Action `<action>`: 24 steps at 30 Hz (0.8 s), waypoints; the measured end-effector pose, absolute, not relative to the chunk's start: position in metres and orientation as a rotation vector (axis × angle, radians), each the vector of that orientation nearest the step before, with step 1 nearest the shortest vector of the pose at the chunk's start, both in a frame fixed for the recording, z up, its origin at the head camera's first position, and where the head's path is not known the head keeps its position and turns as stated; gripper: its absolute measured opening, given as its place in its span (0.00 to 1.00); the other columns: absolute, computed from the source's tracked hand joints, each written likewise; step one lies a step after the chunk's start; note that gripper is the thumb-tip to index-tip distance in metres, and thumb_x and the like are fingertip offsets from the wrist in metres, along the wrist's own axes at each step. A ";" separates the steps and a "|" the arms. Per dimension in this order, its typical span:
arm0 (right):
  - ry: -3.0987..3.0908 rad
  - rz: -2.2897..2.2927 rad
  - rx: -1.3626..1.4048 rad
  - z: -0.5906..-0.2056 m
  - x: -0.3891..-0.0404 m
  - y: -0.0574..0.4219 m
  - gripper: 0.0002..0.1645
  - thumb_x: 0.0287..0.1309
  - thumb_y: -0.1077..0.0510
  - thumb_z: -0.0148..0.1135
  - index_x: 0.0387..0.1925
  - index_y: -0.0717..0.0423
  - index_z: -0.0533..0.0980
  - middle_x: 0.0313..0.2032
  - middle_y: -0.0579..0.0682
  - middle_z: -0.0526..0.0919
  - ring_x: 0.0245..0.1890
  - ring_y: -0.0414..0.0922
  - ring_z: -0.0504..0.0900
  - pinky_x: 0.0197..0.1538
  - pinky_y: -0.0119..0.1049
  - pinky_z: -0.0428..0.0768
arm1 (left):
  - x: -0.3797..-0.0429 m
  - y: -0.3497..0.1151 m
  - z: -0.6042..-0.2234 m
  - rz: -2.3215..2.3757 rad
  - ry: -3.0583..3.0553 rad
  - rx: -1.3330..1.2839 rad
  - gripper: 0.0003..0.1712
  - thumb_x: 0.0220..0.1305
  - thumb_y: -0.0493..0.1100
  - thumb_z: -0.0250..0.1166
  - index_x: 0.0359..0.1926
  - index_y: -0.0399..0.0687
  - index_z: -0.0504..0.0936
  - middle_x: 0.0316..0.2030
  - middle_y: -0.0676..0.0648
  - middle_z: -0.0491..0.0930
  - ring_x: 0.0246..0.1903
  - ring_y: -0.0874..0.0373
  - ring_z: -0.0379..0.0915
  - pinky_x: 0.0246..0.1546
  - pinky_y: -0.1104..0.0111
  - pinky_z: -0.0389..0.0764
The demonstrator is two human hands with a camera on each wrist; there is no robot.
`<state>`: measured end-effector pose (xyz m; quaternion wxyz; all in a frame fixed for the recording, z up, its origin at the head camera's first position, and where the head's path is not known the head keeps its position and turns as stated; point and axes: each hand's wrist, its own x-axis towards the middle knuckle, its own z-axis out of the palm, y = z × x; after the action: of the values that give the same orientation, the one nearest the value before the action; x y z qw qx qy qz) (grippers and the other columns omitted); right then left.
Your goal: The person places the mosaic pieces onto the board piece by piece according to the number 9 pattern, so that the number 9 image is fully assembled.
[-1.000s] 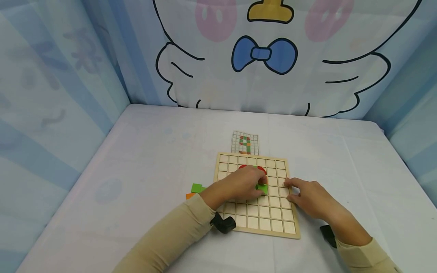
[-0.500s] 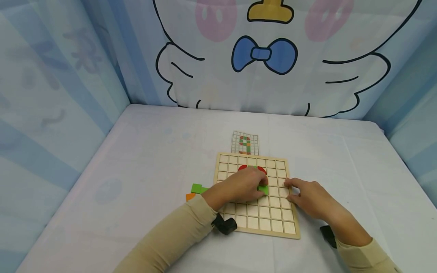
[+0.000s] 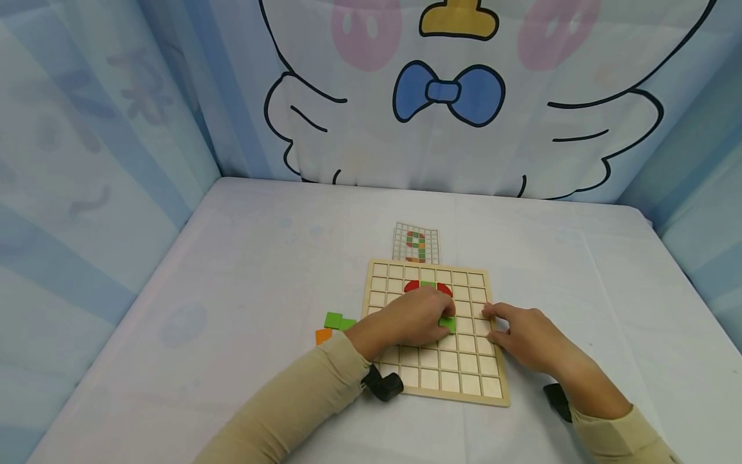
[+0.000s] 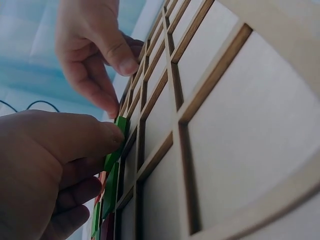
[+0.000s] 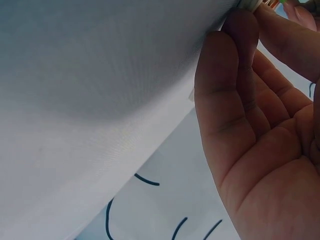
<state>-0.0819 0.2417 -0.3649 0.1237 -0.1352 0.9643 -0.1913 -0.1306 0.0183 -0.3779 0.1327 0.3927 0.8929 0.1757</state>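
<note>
A square wooden grid board [image 3: 449,383] lies on the table. My left hand [image 3: 410,316] reaches over it and pinches a green square tile [image 3: 447,325], which sits tilted over a grid cell in the left wrist view, under the thumb [image 4: 92,132]. Beyond the knuckles, two red rounded tiles, one a red quarter-round tile [image 3: 444,289], flank a green tile [image 3: 428,284] in an upper row. More tiles are hidden below the left hand. At the board's right edge, my right hand [image 3: 524,332] grips the rim, thumb on top and fingers underneath in the right wrist view.
Left of the board lie loose green tiles [image 3: 333,320] and an orange tile [image 3: 323,336], partly behind the left wrist. A printed pattern card [image 3: 430,236] sticks out behind the board's far edge. A patterned curtain [image 3: 371,129] stands behind the white table [image 3: 261,258].
My left hand has shifted slightly toward me and right, the green tile moving with it. More of the upper red and green tiles shows. The right hand has stayed put.
</note>
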 end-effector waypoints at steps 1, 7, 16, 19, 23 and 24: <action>2.813 -0.557 -0.396 -0.365 -0.082 0.242 0.25 0.62 0.58 0.67 0.59 0.62 0.76 0.53 0.61 0.82 0.33 0.44 0.76 0.38 0.44 0.74 | -0.130 0.019 -0.378 0.497 2.597 1.145 0.11 0.66 0.44 0.68 0.48 0.48 0.84 0.42 0.54 0.81 0.43 0.62 0.72 0.46 0.75 0.72; 2.820 -0.552 -0.405 -0.365 -0.082 0.242 0.25 0.62 0.58 0.67 0.59 0.62 0.76 0.54 0.62 0.81 0.41 0.49 0.80 0.43 0.49 0.76 | -0.129 0.019 -0.377 0.455 2.625 1.156 0.12 0.66 0.44 0.67 0.49 0.48 0.83 0.44 0.54 0.82 0.46 0.61 0.73 0.48 0.75 0.72; 2.815 -0.554 -0.394 -0.365 -0.081 0.241 0.25 0.62 0.58 0.67 0.59 0.62 0.76 0.57 0.63 0.80 0.48 0.53 0.81 0.46 0.52 0.76 | -0.128 0.018 -0.375 0.471 2.636 1.153 0.11 0.67 0.44 0.67 0.48 0.48 0.83 0.43 0.54 0.82 0.46 0.61 0.73 0.47 0.75 0.72; 2.815 -0.551 -0.394 -0.365 -0.081 0.241 0.25 0.62 0.58 0.67 0.59 0.62 0.76 0.56 0.63 0.80 0.47 0.53 0.81 0.46 0.52 0.76 | -0.129 0.018 -0.376 0.485 2.636 1.147 0.10 0.67 0.43 0.67 0.48 0.48 0.83 0.43 0.54 0.82 0.45 0.61 0.73 0.47 0.75 0.72; 2.815 -0.553 -0.396 -0.365 -0.081 0.241 0.25 0.62 0.58 0.67 0.59 0.62 0.76 0.57 0.63 0.80 0.50 0.55 0.81 0.48 0.54 0.77 | -0.130 0.018 -0.377 0.495 2.631 1.130 0.11 0.67 0.44 0.67 0.48 0.48 0.84 0.43 0.54 0.81 0.46 0.62 0.73 0.47 0.75 0.72; 2.815 -0.554 -0.398 -0.365 -0.081 0.241 0.25 0.62 0.58 0.67 0.59 0.63 0.76 0.57 0.63 0.80 0.51 0.57 0.81 0.48 0.54 0.77 | -0.130 0.018 -0.377 0.497 2.629 1.126 0.11 0.67 0.44 0.67 0.49 0.48 0.84 0.44 0.54 0.81 0.46 0.62 0.73 0.47 0.75 0.73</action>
<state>-0.0808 0.2413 -0.3654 0.1221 -0.1363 0.9646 -0.1899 -0.1300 0.0185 -0.3768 0.1189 0.3851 0.8992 0.1701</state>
